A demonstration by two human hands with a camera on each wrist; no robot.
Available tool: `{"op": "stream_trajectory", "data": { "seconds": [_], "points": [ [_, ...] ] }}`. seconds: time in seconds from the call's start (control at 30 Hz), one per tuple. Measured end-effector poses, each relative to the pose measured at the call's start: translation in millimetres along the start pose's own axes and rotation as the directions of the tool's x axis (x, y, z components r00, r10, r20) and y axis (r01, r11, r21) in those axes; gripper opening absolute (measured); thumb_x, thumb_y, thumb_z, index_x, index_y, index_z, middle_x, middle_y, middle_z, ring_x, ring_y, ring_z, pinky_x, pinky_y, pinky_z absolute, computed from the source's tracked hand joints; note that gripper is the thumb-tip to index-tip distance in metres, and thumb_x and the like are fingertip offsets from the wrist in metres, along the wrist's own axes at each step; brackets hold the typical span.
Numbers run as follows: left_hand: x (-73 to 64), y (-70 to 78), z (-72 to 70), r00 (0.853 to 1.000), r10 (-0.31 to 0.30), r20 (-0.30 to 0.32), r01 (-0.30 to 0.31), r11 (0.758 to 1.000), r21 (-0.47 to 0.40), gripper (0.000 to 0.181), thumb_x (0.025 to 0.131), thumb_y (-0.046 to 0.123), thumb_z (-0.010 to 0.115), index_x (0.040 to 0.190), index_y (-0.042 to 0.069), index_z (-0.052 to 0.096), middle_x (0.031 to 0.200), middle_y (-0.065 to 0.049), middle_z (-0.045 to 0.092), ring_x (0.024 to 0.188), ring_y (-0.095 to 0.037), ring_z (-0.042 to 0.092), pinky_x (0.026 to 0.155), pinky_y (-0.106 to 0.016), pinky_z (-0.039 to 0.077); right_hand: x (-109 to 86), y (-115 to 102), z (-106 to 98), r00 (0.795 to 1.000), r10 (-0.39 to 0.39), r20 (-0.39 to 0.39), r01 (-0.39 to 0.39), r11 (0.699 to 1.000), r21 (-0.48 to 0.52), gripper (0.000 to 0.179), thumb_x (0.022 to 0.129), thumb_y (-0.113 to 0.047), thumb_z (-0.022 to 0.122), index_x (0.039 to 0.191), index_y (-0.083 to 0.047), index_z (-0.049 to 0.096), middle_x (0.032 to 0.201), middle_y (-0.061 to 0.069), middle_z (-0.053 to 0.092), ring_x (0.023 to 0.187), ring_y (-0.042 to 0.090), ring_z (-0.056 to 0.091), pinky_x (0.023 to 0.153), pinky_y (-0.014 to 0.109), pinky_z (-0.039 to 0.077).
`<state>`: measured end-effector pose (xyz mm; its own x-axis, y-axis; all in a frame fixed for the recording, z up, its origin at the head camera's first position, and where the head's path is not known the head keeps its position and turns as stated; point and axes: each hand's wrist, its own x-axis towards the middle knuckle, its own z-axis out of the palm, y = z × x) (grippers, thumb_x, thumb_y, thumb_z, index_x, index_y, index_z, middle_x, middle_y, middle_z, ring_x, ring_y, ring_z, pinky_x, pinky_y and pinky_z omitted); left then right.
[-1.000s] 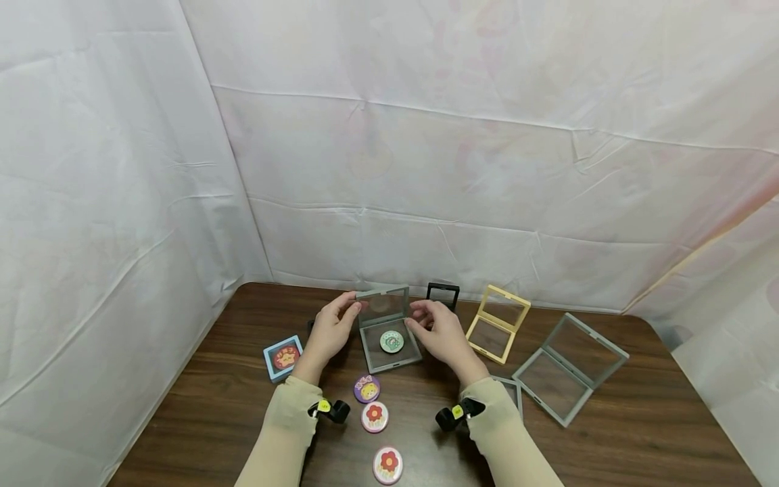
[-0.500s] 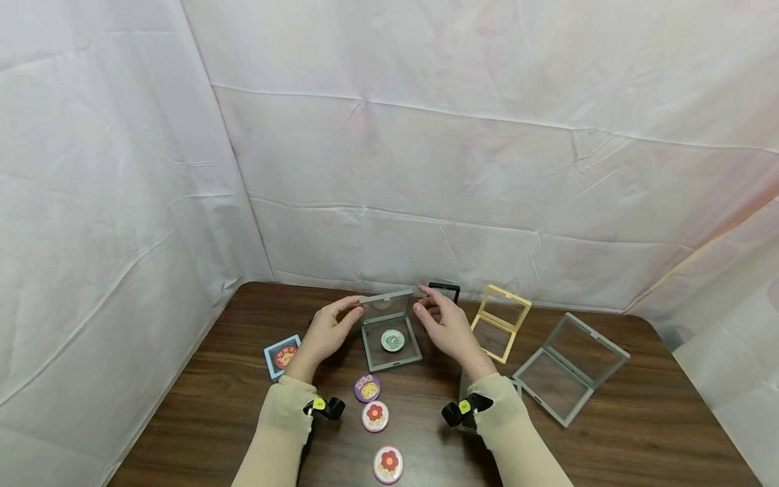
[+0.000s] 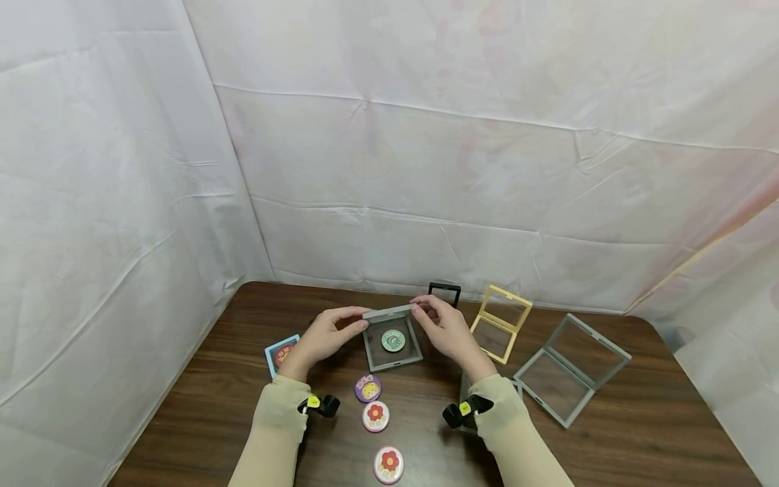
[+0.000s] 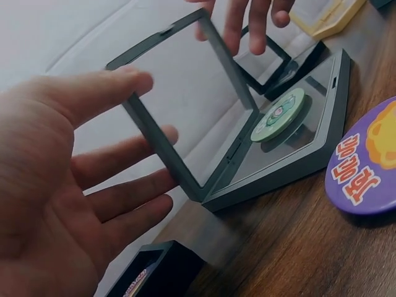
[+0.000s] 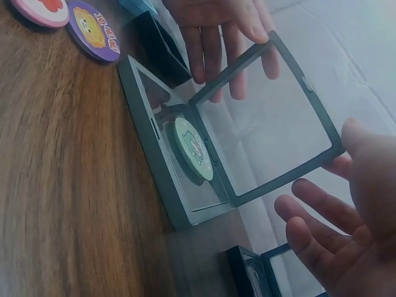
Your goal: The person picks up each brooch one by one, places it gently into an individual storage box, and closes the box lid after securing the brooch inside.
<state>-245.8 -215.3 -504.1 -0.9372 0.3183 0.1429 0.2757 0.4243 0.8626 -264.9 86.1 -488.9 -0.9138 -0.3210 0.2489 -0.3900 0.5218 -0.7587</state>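
Observation:
A square grey display case (image 3: pixel 395 366) with a clear film window stands half open on the table, its lid (image 3: pixel 387 313) tilted up. On the film in its base lies a round green badge (image 3: pixel 393 340). My left hand (image 3: pixel 325 335) pinches the lid's left corner, thumb on the inner side and fingers behind, as the left wrist view shows. At the opposite corner my right hand (image 3: pixel 447 331) holds the lid between thumb and forefinger; its other fingers hang loosely curled (image 5: pixel 309 229). Just in front of the case is a purple badge (image 3: pixel 368 388).
Two red-flower badges (image 3: pixel 375 416) lie nearer me. A blue frame (image 3: pixel 268 362) with a red badge sits left, partly behind my left wrist. A black case (image 3: pixel 445 287), a yellow case (image 3: pixel 496 322) and a large grey case (image 3: pixel 569 368) stand open to the right.
The lid has tipped forward and down towards the base, with both hands following it. My right hand has moved from beside the case up to the lid's corner.

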Motion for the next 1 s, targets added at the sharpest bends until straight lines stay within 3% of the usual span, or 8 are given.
{"op": "stream_trajectory", "data": {
  "seconds": [0.13,0.27,0.33,0.53,0.67,0.83,0.9,1.0],
  "points": [
    [-1.7,-0.1,-1.6,0.997,0.025,0.077,-0.021,0.998,-0.054,0.039,0.107,0.026,0.075,0.145,0.017,0.073,0.146,-0.002,0.07,0.134,-0.025,0.065,0.11,-0.052,0.052,-2.2,6,0,0.998,-0.038,0.049,0.039,0.999,-0.022,0.023,0.112,-0.032,0.065,0.128,-0.017,0.072,0.117,-0.001,0.076,0.106,0.02,0.071,0.096,0.049,0.058],
    [-3.0,-1.1,-2.6,0.994,0.044,0.104,-0.037,0.997,-0.067,0.048,0.103,0.022,0.079,0.149,0.012,0.068,0.151,-0.016,0.065,0.141,-0.032,0.061,0.117,-0.059,0.046,-6.4,12,-1,0.994,-0.066,0.09,0.071,0.996,-0.059,0.022,0.111,-0.031,0.067,0.128,-0.017,0.071,0.118,-0.002,0.075,0.106,0.019,0.071,0.093,0.047,0.057],
    [-3.6,-0.5,-2.9,0.994,0.028,0.109,-0.022,0.998,-0.052,0.053,0.101,0.025,0.082,0.151,0.012,0.066,0.152,-0.017,0.064,0.143,-0.034,0.059,0.118,-0.061,0.043,-8.9,13,-3,0.991,-0.07,0.114,0.079,0.994,-0.072,0.025,0.111,-0.032,0.067,0.129,-0.015,0.071,0.119,-0.002,0.074,0.108,0.019,0.071,0.093,0.047,0.057],
    [-5.2,5.0,-1.5,0.996,-0.009,0.087,0.0,0.994,0.106,0.076,0.09,0.044,0.091,0.154,0.014,0.064,0.156,-0.004,0.061,0.147,-0.033,0.054,0.12,-0.063,0.04,-15.1,15,-10,0.975,-0.112,0.192,0.129,0.988,-0.08,0.026,0.11,-0.03,0.069,0.131,-0.015,0.069,0.12,-0.005,0.072,0.11,0.018,0.069,0.095,0.046,0.057],
    [-4.6,5.9,0.3,0.996,-0.008,0.093,-0.012,0.977,0.213,0.09,0.085,0.052,0.093,0.158,0.013,0.059,0.161,-0.01,0.056,0.152,-0.037,0.048,0.121,-0.065,0.037,-18.1,17,-13,0.959,-0.171,0.226,0.198,0.975,-0.1,0.027,0.108,-0.029,0.072,0.13,-0.013,0.07,0.119,-0.005,0.071,0.108,0.018,0.069,0.095,0.045,0.056],
    [-3.0,1.2,4.4,0.99,-0.068,0.125,0.023,0.943,0.331,0.107,0.082,0.058,0.093,0.165,0.008,0.048,0.168,-0.019,0.047,0.161,-0.045,0.032,0.129,-0.068,0.017,-20.2,21,-14,0.928,-0.26,0.267,0.313,0.934,-0.176,0.032,0.105,-0.032,0.074,0.128,-0.01,0.071,0.121,0.0,0.071,0.111,0.022,0.068,0.098,0.048,0.055],
    [-1.7,-1.2,7.0,0.986,-0.089,0.144,0.028,0.924,0.382,0.112,0.081,0.061,0.092,0.166,0.006,0.045,0.169,-0.018,0.046,0.163,-0.045,0.026,0.13,-0.068,0.007,-20.6,23,-14,0.916,-0.281,0.285,0.345,0.916,-0.205,0.033,0.105,-0.033,0.074,0.128,-0.011,0.071,0.122,0.0,0.07,0.114,0.022,0.068,0.1,0.049,0.055],
    [-0.3,-4.3,11.0,0.982,-0.105,0.157,0.026,0.899,0.437,0.116,0.078,0.065,0.091,0.166,0.005,0.045,0.169,-0.016,0.046,0.165,-0.043,0.023,0.129,-0.07,0.002,-21.2,26,-13,0.91,-0.287,0.3,0.358,0.908,-0.218,0.032,0.105,-0.034,0.074,0.129,-0.012,0.07,0.122,0.0,0.069,0.116,0.022,0.067,0.101,0.05,0.055]
  ]
}}
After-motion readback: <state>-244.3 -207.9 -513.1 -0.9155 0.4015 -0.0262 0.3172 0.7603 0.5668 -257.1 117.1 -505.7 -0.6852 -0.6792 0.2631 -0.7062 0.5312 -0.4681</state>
